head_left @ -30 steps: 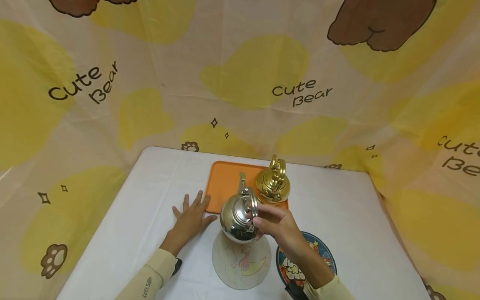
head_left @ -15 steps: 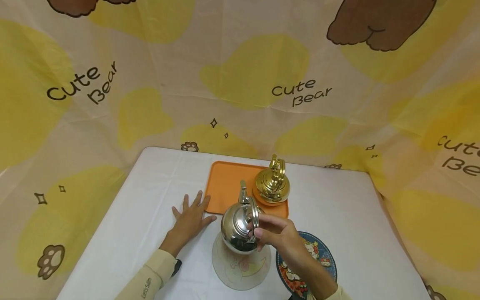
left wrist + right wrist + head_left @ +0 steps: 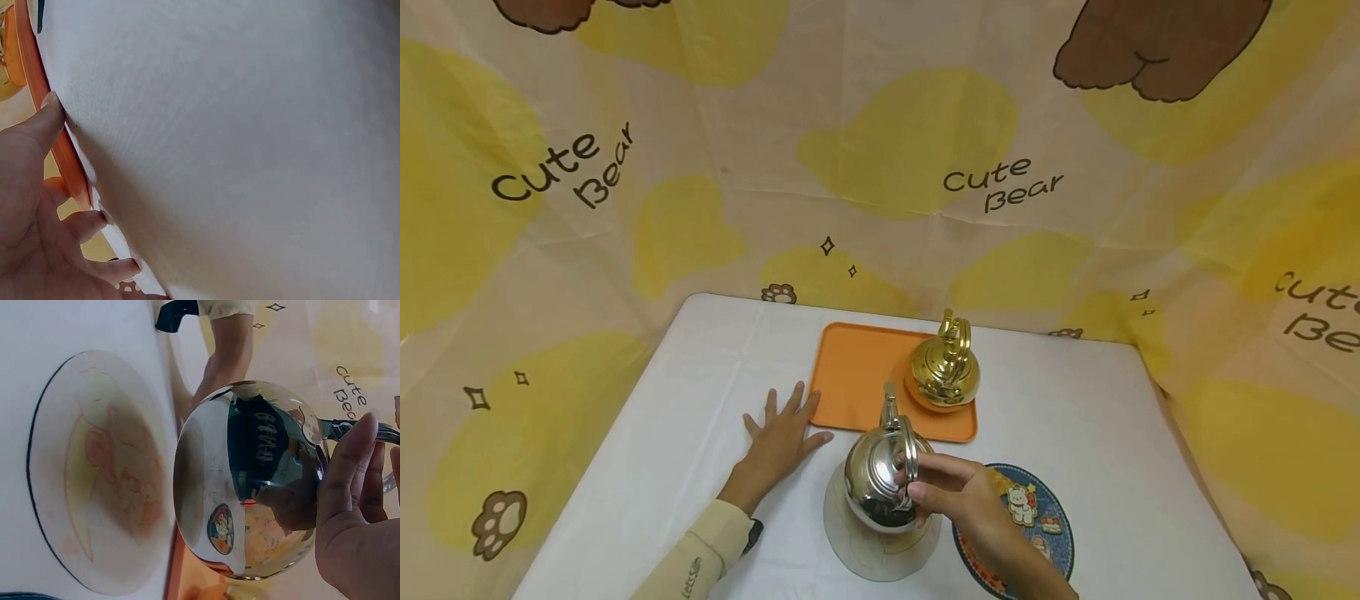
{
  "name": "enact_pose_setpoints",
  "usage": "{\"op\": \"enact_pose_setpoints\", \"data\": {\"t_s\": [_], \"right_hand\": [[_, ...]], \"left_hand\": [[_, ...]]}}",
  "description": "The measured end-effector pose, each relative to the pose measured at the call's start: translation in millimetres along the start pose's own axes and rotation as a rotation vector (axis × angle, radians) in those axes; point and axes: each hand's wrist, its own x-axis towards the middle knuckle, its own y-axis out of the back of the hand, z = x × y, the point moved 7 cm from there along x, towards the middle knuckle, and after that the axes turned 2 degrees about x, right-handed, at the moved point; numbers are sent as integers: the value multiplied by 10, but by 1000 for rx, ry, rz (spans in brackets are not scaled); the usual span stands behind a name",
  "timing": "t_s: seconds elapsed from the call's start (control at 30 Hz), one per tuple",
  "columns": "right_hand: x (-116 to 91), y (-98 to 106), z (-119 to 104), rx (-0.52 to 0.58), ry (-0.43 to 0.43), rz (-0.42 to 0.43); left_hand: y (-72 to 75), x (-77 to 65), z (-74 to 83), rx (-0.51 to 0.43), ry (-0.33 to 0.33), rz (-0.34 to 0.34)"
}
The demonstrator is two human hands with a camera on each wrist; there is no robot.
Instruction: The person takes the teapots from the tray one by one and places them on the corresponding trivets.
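Observation:
My right hand (image 3: 970,500) pinches the upright handle of a shiny silver teapot (image 3: 874,487) between thumb and fingers. A round, pale translucent mat (image 3: 868,568) with a pink and yellow drawing lies under it. From the right wrist view, the round belly of the teapot (image 3: 250,487) hangs just above that mat (image 3: 119,487), which carries its soft shadow. Flat on the white cloth, my left hand (image 3: 780,439) spreads its fingers beside an orange tray (image 3: 853,375). Its thumb and index tip lie right at the tray's rim (image 3: 72,169) in the left wrist view.
A gold teapot (image 3: 945,373) stands on the tray's right part. A dark blue round mat (image 3: 1054,546) with cartoon bears lies to the right, partly behind my right forearm. Patterned cloth walls (image 3: 880,167) rise directly behind the white table (image 3: 1097,433).
My right hand has brought the silver teapot down and toward me, away from the tray and further over the pale mat. The left hand has stayed where it was.

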Motion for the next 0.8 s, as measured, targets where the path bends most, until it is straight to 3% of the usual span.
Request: {"op": "enact_pose_setpoints", "data": {"t_s": [0.5,0.8], "right_hand": [[-61,-17,232,34,-118,35],[-57,-14,320,53,-112,33]], "left_hand": [[-6,-4,-3,6,5,-26],[-24,9,-16,-8,4,-37]]}}
